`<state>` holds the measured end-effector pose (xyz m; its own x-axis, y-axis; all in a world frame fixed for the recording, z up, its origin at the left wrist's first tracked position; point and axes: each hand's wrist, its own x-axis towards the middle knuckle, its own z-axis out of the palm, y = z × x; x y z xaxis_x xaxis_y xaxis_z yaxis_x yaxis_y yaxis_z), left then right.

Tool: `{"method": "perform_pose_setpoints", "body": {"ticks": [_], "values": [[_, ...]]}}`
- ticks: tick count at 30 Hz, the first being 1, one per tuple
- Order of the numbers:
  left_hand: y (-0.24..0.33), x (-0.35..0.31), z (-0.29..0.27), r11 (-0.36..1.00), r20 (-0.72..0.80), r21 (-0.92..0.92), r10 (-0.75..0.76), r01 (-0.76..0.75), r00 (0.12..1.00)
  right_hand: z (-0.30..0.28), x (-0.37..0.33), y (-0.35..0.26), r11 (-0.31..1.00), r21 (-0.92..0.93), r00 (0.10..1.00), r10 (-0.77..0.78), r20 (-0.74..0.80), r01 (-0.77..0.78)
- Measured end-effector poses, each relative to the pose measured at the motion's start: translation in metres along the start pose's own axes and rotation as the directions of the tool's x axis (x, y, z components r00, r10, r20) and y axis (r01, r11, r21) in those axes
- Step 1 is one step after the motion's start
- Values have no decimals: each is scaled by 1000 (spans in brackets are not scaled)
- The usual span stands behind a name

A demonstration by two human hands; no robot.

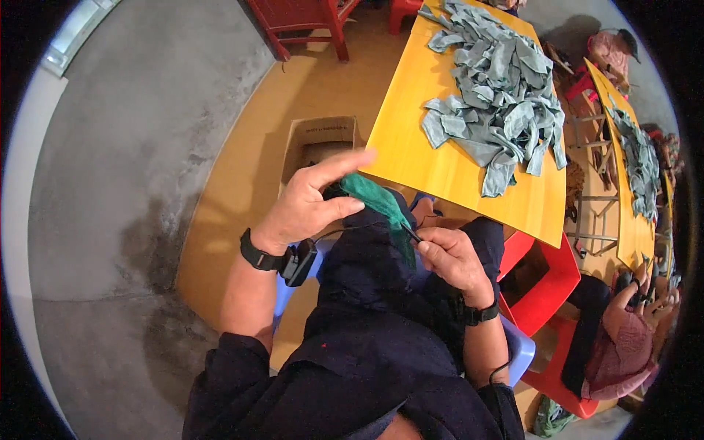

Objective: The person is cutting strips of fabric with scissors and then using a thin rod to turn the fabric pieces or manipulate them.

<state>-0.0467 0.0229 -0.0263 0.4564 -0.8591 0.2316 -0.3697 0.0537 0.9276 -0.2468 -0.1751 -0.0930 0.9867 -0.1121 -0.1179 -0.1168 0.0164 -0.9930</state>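
My left hand (pixel 312 198) is raised above my lap, its thumb and index finger spread wide apart. The index finger is slightly blurred. A strip of green cloth (pixel 378 199) stretches from beside the left thumb across to my right hand; the other left fingers are hidden. My right hand (pixel 451 257) is closed on a thin, dark, stick-like tool (pixel 412 233), whose tip meets the cloth. I cannot make out the exact kind of tool. Part of the cloth hangs below it.
A yellow table (pixel 400 139) ahead right bears a heap of grey-green cloth pieces (pixel 506 95). An open cardboard box (pixel 290 150) stands on the floor beyond my left hand. Red stools (pixel 546 293) are at right, where another person (pixel 623 345) sits by a second table (pixel 638 238).
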Motion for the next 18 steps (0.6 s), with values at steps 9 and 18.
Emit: {"method": "perform_pose_setpoints", "body": {"ticks": [9,18], "values": [[7,-2,2,940,-61,-276,-228,203,972,2,-10,-17,997,10,997,-77,-31,78],[11,-13,3,925,-84,-339,-210,170,974,12,-9,-24,969,-178,983,-182,-32,173]]}}
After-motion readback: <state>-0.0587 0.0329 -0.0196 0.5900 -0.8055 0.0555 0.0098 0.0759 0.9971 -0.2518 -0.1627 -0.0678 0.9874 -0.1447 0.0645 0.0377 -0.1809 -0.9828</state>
